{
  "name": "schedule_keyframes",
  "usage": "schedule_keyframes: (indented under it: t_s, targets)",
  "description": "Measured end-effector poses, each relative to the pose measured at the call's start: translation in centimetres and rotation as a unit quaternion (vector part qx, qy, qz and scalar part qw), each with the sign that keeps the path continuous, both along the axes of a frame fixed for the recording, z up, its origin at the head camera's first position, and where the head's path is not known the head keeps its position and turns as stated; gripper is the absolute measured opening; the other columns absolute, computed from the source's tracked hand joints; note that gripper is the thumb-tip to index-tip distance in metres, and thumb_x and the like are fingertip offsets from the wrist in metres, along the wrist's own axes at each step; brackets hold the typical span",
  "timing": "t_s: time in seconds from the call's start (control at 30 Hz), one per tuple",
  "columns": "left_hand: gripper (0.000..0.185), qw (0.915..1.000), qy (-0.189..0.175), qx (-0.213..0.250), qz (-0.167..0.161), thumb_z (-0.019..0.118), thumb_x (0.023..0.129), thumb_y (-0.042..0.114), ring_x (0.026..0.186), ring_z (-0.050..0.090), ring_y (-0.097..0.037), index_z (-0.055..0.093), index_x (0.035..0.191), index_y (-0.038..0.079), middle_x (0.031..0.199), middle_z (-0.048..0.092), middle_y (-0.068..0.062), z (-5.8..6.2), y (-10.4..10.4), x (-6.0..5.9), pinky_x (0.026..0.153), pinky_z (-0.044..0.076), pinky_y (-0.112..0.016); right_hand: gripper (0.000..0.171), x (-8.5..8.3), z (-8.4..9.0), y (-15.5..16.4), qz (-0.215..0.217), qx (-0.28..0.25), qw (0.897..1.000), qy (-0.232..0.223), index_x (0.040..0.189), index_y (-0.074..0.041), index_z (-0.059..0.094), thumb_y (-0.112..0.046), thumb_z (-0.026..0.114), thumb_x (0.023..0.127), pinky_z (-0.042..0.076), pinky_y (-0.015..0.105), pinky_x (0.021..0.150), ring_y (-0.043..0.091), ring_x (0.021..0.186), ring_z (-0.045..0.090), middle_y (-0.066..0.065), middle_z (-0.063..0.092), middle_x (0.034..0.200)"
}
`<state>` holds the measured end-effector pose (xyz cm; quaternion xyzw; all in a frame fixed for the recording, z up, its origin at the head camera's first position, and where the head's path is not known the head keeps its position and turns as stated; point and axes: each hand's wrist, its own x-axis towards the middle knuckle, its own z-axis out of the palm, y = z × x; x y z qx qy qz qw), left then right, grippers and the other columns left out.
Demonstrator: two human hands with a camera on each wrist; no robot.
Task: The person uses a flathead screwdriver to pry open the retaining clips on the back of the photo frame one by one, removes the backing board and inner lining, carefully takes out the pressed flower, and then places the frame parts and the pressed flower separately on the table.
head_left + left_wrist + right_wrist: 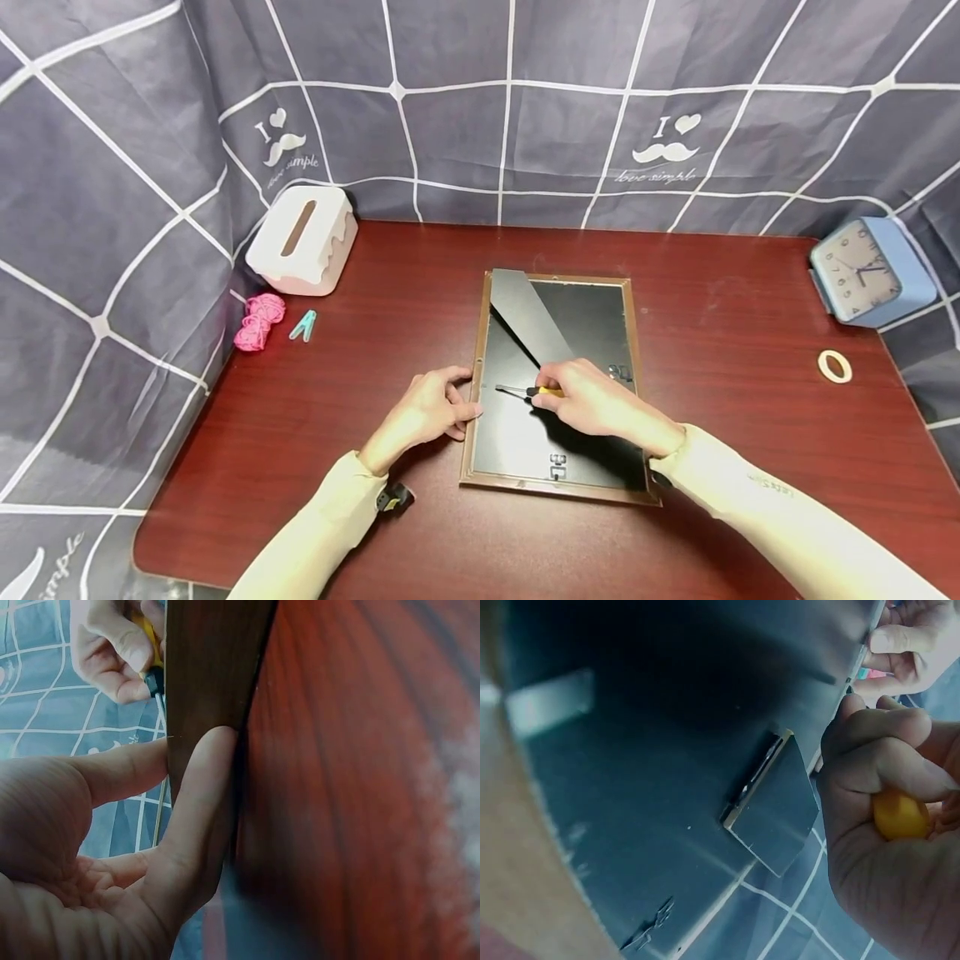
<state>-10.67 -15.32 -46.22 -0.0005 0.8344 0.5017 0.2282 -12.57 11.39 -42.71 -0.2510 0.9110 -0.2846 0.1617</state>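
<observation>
A picture frame [471, 450] lies back side up on the table, its brown rim around a dark backing board [517, 442]. A grey easel stand [528, 312] is attached to the back, and metal hangers [557, 465] sit near two edges. My right hand [592, 396] grips the yellow handle [900, 814] of a screwdriver [517, 390]; its shaft points left, over the board close to the left rim. My left hand [435, 404] holds that rim at its outer side, thumb and fingers against it, as the left wrist view also shows.
At the back left stands a white tissue box [303, 242], with pink yarn [259, 322] and a teal clip [303, 326] before it. On the right are a blue clock [870, 271] and a cream ring [834, 367]. A grey curtain [450, 125] hangs behind the table [390, 333].
</observation>
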Motion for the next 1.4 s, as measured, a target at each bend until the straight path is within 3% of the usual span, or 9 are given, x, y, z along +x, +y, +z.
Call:
schedule_keyframes:
  t_s: [0.33,0.9,1.1,1.4]
  targets:
    - [0.067,0.9999,-0.006,0.008,-0.003,0.084,0.094,0.007,0.057,0.075,-0.015,0.055,0.155,0.0,0.084,0.075,-0.011,-0.1,0.0,-0.3,0.058,0.071,-0.034,0.014,-0.7,0.0,-1.1,0.012,0.003,1.0,-0.016,0.086,-0.013,0.075,-0.014,0.077,0.099,0.046,0.023,0.063,0.008,0.067,0.053,-0.005,0.067,0.072]
    - [0.065,0.9998,-0.008,0.013,-0.01,0.084,0.094,0.008,0.059,0.076,-0.016,0.056,0.152,0.0,0.084,0.075,-0.011,-0.1,-0.2,-0.5,0.059,0.071,-0.035,0.011,-1.0,-1.4,-1.1,0.032,-0.018,0.999,-0.036,0.092,-0.011,0.07,-0.011,0.069,0.103,0.044,0.022,0.065,0.005,0.066,0.053,-0.007,0.063,0.07]
    - [0.064,0.9998,-0.005,0.003,-0.021,0.084,0.095,0.008,0.06,0.077,-0.017,0.056,0.152,0.0,0.085,0.076,-0.01,0.0,-0.2,-0.6,0.061,0.071,-0.033,0.011,-0.9,-1.4,-0.8,0.027,-0.036,0.996,-0.071,0.094,-0.01,0.067,-0.01,0.066,0.105,0.051,0.02,0.057,0.005,0.056,0.059,-0.004,0.062,0.07]
    - [0.06,0.9996,-0.013,0.014,-0.021,0.083,0.095,0.005,0.06,0.076,-0.017,0.057,0.149,-0.002,0.084,0.075,-0.012,0.1,-0.2,-0.7,0.06,0.072,-0.035,0.012,-0.8,-1.5,-0.8,0.016,-0.056,0.994,-0.088,0.094,-0.011,0.067,-0.011,0.065,0.106,0.056,0.025,0.069,0.009,0.054,0.063,-0.001,0.064,0.068]
